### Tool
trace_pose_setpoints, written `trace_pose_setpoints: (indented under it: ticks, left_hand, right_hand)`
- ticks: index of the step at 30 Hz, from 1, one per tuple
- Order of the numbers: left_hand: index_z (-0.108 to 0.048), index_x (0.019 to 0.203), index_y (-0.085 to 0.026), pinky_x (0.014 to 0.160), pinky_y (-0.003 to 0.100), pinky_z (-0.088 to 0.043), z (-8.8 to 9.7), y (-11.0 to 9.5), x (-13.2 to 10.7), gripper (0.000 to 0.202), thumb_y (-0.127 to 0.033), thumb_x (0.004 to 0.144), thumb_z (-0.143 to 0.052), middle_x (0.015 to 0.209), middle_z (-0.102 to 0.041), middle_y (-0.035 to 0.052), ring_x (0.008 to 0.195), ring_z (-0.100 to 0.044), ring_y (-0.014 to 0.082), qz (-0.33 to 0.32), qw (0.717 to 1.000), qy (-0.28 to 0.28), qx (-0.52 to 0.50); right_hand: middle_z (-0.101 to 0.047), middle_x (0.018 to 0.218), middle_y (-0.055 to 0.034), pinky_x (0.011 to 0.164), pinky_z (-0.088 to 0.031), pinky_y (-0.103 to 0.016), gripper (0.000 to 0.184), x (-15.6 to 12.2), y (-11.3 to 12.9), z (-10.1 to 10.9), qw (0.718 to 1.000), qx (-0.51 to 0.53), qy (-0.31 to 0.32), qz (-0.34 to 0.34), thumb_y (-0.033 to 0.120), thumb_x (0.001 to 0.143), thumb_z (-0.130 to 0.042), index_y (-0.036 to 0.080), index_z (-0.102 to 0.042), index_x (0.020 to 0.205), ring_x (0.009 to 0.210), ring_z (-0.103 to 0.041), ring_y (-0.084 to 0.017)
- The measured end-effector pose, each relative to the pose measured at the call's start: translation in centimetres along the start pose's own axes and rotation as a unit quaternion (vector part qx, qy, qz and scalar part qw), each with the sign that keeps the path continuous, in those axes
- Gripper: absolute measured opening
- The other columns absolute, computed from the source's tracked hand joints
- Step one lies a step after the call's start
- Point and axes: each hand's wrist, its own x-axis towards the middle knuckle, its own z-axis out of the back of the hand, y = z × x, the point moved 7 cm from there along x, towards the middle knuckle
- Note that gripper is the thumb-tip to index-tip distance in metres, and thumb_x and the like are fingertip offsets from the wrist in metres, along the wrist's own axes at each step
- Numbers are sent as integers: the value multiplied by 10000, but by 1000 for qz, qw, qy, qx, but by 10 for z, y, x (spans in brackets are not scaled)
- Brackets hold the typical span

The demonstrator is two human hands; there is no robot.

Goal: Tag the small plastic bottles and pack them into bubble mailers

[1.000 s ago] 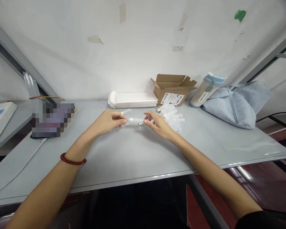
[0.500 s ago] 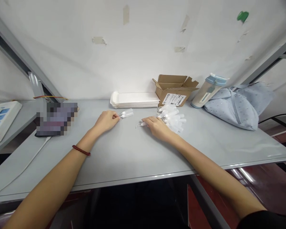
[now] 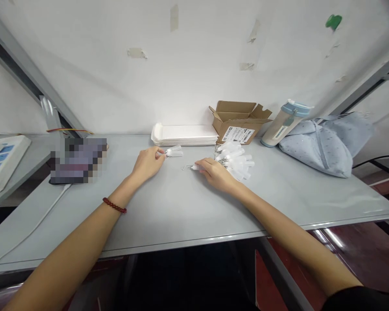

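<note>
My left hand (image 3: pixel 148 164) is closed in a pinch at the thin metal ends of small translucent plastic pieces (image 3: pixel 174 151), whose clear bodies point to the right, low over the table. Fingers of my right hand (image 3: pixel 215 173) are wrapped round another such piece (image 3: pixel 194 167), its bent metal tip sticking out to the left. Just behind and right of that hand lies a pile of more of these pieces (image 3: pixel 235 157), several together with their metal ends toward the left. My fingers partly cover both held parts.
Along the wall lies a stack of white flat boxes or sleeves (image 3: pixel 188 134), beside an open cardboard box (image 3: pixel 235 125). A tilted bottle (image 3: pixel 283 125) and a blue cloth bag (image 3: pixel 317 149) stand at the right. A blurred-out phone-like device (image 3: pixel 79 162) with a white cable is on the left.
My left hand has shifted slightly, its fingers reaching a little higher around the pieces. The right hand's piece has turned a little, its tip pointing more straight left.
</note>
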Motion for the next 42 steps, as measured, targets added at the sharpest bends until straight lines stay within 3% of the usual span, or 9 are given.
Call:
trace_pose_setpoints:
  ticks: [3,6,10,14,18,27,42]
  left_hand:
    - [-658,920,-165,646,287,-445,-12,-11,-6,273,-372,798,-529,731,-649,22,603,-593,166,-3,991,78,-105]
    - [-649,940,-158,593,273,-453,-28,-25,-14,324,-427,825,-510,801,-645,31,574,-589,136,-17,966,177,-189]
    - [-649,829,-158,568,255,-439,-35,-38,-23,305,-436,836,-525,795,-637,31,593,-577,120,-28,947,236,-214]
    - [-632,751,-150,555,251,-436,-32,-43,-28,249,-386,813,-583,702,-610,14,561,-551,107,-14,936,250,-246]
    - [-642,744,-139,541,251,-431,-28,-44,-27,247,-374,812,-601,680,-598,12,543,-525,97,16,927,221,-301]
    - [-669,776,-123,555,257,-408,-31,-47,-34,241,-359,807,-629,723,-593,20,581,-529,97,68,873,239,-419]
    - [-677,758,-128,573,264,-416,-35,-42,-32,233,-356,792,-649,726,-598,27,587,-534,104,81,864,249,-430]
  right_hand:
    - [-630,1103,-134,873,-490,-374,307,0,2,5,999,15,-29,10,74,884,-432,141,-556,1157,1043,-572,-239]
    - [-630,1114,-135,876,-494,-379,296,-1,5,11,998,26,-59,24,77,882,-440,140,-555,1148,1046,-573,-240]
    - [-637,1097,-123,852,-508,-387,267,-1,9,17,995,35,-90,39,103,895,-438,164,-556,1127,1026,-585,-237]
    - [-644,1081,-129,836,-514,-400,250,-1,11,20,992,33,-112,49,110,899,-436,157,-556,1113,1011,-593,-243]
    - [-648,1076,-121,835,-516,-395,236,-2,14,23,988,37,-134,62,127,907,-440,173,-551,1111,1010,-595,-236]
    - [-648,1075,-115,829,-522,-377,236,-6,26,28,984,51,-150,87,128,915,-433,179,-533,1123,1005,-593,-222]
    - [-642,1055,-113,821,-526,-375,239,-6,24,27,982,63,-156,82,136,923,-411,193,-531,1122,1002,-604,-215]
